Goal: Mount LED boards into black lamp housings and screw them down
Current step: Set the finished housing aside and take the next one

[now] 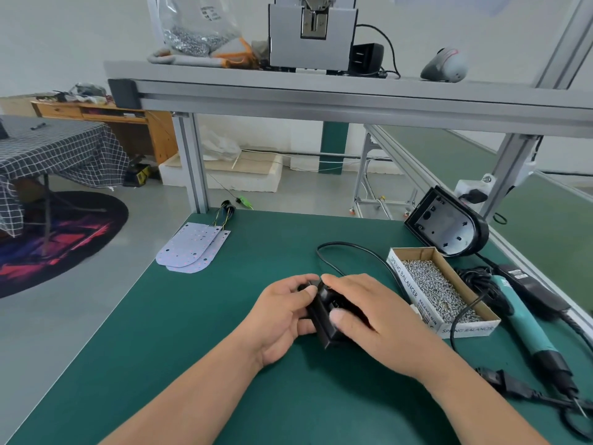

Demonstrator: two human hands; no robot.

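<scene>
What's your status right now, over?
Both busy: left hand and right hand grip a small black box. LED boards and black housing sit untouched. Nothing blocks them.

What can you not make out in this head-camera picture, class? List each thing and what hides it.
Head view:
Small black box: mostly covered by the left hand and right hand gripping it; its identity is unclear.
LED boards: stacked, the top one covers the rest; count unclear.
Bag of screws on the shelf: top cut off by the upper edge.
Adapter label: print too small to read.
</scene>
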